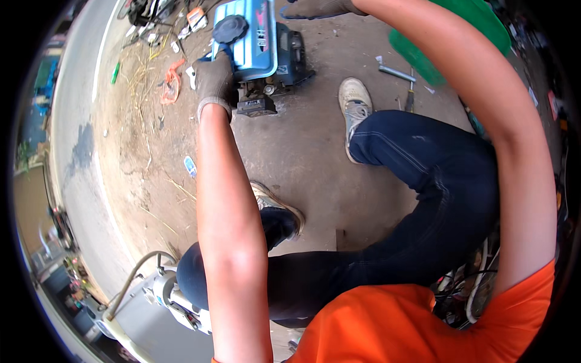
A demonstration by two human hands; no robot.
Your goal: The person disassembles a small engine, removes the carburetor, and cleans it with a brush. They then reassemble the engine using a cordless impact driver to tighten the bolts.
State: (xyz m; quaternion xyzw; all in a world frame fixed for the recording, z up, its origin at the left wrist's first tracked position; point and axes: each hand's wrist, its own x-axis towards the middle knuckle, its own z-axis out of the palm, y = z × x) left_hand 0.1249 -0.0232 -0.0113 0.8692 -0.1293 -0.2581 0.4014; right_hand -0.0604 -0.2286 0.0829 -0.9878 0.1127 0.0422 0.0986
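A portable engine unit with a light blue tank (254, 51) and black cap (230, 28) sits on the ground at the top. My left hand (215, 78), in a brown work glove, grips its near left corner, below the cap. My right hand (315, 8), also gloved and partly cut off by the top edge, reaches to just right of the tank, its visible fingers stretched out. A small black box-like part (257, 107) is at the unit's near side.
A green plastic tub (417, 54) is at upper right, with a metal tube (396, 73) and screwdriver (410, 97) beside it. My shoes (354, 100) are on the dirt. Orange plastic scraps (171, 85) lie left. A grey metal machine (151, 302) stands lower left, near a road (85, 181).
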